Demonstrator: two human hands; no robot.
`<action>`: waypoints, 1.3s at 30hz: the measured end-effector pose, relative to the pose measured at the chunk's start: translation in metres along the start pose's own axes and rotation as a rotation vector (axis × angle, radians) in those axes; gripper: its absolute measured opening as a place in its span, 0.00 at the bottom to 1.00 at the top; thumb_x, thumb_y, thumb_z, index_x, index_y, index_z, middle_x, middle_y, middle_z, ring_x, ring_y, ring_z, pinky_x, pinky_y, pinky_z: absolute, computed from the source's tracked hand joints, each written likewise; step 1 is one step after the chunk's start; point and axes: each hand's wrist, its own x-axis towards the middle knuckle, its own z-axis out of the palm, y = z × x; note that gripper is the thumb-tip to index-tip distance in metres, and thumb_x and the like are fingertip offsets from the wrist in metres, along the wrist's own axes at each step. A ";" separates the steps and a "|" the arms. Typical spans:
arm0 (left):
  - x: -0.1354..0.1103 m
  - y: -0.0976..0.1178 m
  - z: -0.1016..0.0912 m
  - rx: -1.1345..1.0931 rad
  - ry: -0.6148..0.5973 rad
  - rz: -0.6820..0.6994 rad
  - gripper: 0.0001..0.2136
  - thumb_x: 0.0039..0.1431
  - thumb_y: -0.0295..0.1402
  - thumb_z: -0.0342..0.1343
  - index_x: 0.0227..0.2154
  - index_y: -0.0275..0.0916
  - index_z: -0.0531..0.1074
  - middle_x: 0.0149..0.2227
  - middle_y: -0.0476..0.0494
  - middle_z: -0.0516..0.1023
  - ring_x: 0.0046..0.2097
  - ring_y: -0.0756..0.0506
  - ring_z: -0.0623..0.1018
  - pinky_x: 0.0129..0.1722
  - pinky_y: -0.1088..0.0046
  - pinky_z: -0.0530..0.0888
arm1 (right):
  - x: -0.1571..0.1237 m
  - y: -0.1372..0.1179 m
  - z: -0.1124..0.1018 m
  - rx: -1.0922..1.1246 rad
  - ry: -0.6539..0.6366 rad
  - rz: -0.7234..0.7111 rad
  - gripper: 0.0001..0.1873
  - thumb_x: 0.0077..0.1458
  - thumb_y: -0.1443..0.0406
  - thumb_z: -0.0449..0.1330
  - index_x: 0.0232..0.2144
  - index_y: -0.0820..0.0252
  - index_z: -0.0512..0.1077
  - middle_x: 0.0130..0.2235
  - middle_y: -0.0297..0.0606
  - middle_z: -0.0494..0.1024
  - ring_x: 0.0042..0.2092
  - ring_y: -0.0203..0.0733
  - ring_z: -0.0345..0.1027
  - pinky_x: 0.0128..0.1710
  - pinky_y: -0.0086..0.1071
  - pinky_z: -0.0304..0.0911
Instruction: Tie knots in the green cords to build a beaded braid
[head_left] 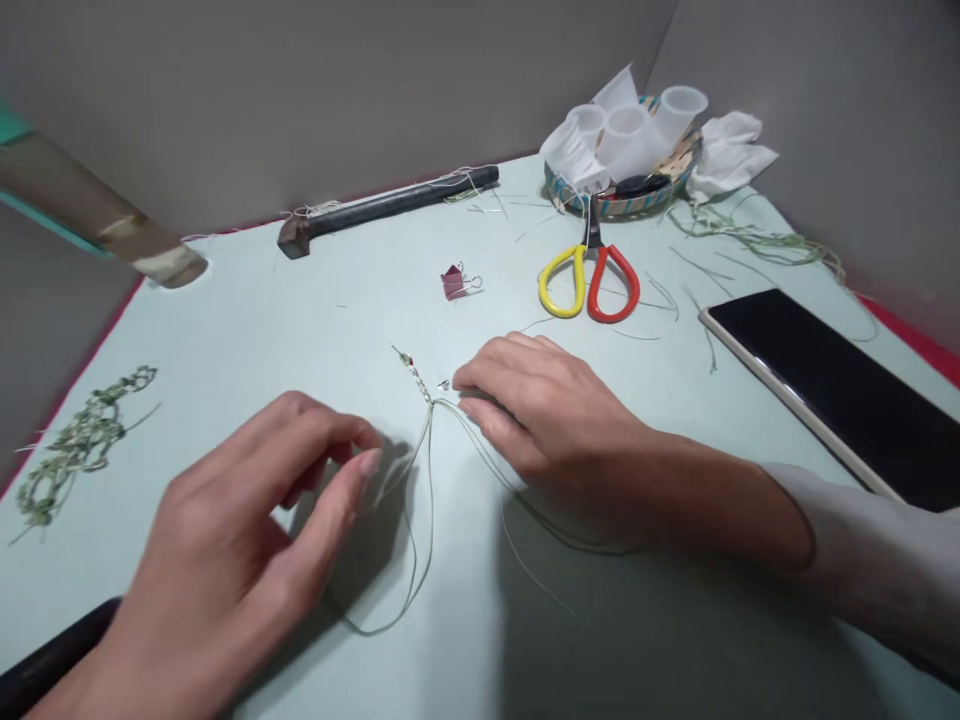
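Observation:
A thin braided cord piece [420,382] with a red bit near its tip lies mid-table, its loose green cords [427,570] fanning out below. To its left is my left hand [262,520], thumb and forefinger tips brought together; blurred strands run beside the thumb, and whether they are gripped is unclear. My right hand [547,400] rests on the table at the right of the braid. Its fingers are closed together, with cords running past the thumb. A tiny shiny piece [443,385] sits at the fingertips; what the fingers hold is hidden.
Ahead lie a dark red binder clip [453,283], scissors [592,280] with yellow and red handles, and a dark bar [397,208]. At the back right stands a basket [637,205] with white cups. A phone [840,390] lies right, knotted green cordwork [82,440] left.

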 end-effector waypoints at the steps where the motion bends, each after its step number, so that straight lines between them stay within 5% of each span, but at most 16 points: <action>1: 0.009 0.005 0.004 -0.006 -0.019 -0.002 0.06 0.69 0.39 0.52 0.39 0.47 0.72 0.36 0.50 0.73 0.35 0.47 0.71 0.29 0.70 0.67 | 0.004 0.000 0.002 -0.012 -0.021 0.010 0.12 0.66 0.67 0.52 0.42 0.64 0.76 0.42 0.45 0.77 0.43 0.46 0.64 0.44 0.40 0.54; 9: 0.044 0.006 0.029 0.014 -0.109 0.007 0.12 0.64 0.45 0.55 0.34 0.43 0.72 0.32 0.50 0.72 0.30 0.46 0.70 0.32 0.66 0.66 | 0.015 -0.001 0.017 -0.028 -0.033 0.021 0.10 0.63 0.71 0.51 0.36 0.62 0.73 0.37 0.39 0.73 0.38 0.41 0.60 0.41 0.38 0.49; 13: 0.050 0.001 0.034 -0.030 -0.133 -0.002 0.09 0.64 0.41 0.52 0.32 0.43 0.69 0.29 0.51 0.73 0.28 0.46 0.70 0.30 0.66 0.65 | 0.016 -0.001 0.022 -0.004 -0.006 0.010 0.11 0.64 0.71 0.50 0.35 0.63 0.72 0.37 0.40 0.74 0.39 0.40 0.61 0.42 0.38 0.51; 23: 0.048 -0.006 0.024 -0.178 -0.210 -0.100 0.09 0.68 0.42 0.49 0.34 0.46 0.70 0.27 0.55 0.73 0.26 0.50 0.70 0.25 0.73 0.67 | 0.016 -0.003 0.018 0.127 0.101 -0.033 0.10 0.65 0.70 0.51 0.33 0.64 0.71 0.34 0.37 0.73 0.35 0.36 0.60 0.38 0.33 0.55; 30: 0.053 -0.007 0.022 -0.380 -0.171 -0.301 0.12 0.59 0.47 0.57 0.29 0.45 0.75 0.29 0.49 0.80 0.30 0.47 0.76 0.18 0.76 0.63 | 0.014 -0.004 0.016 0.099 0.083 0.013 0.07 0.60 0.74 0.54 0.31 0.61 0.68 0.29 0.32 0.72 0.31 0.34 0.58 0.33 0.33 0.53; 36: 0.050 -0.013 0.025 -0.394 -0.181 -0.372 0.12 0.58 0.47 0.58 0.34 0.45 0.78 0.32 0.47 0.81 0.31 0.46 0.77 0.18 0.77 0.64 | 0.015 -0.005 0.018 0.132 0.082 0.045 0.10 0.63 0.73 0.51 0.41 0.61 0.70 0.33 0.32 0.76 0.32 0.36 0.65 0.33 0.33 0.56; 39: 0.049 -0.013 0.027 -0.328 -0.156 -0.316 0.13 0.58 0.47 0.57 0.36 0.44 0.78 0.25 0.48 0.77 0.31 0.44 0.77 0.22 0.74 0.70 | 0.014 -0.004 0.017 0.149 0.081 0.024 0.12 0.66 0.72 0.48 0.44 0.60 0.70 0.38 0.35 0.79 0.36 0.37 0.69 0.36 0.34 0.59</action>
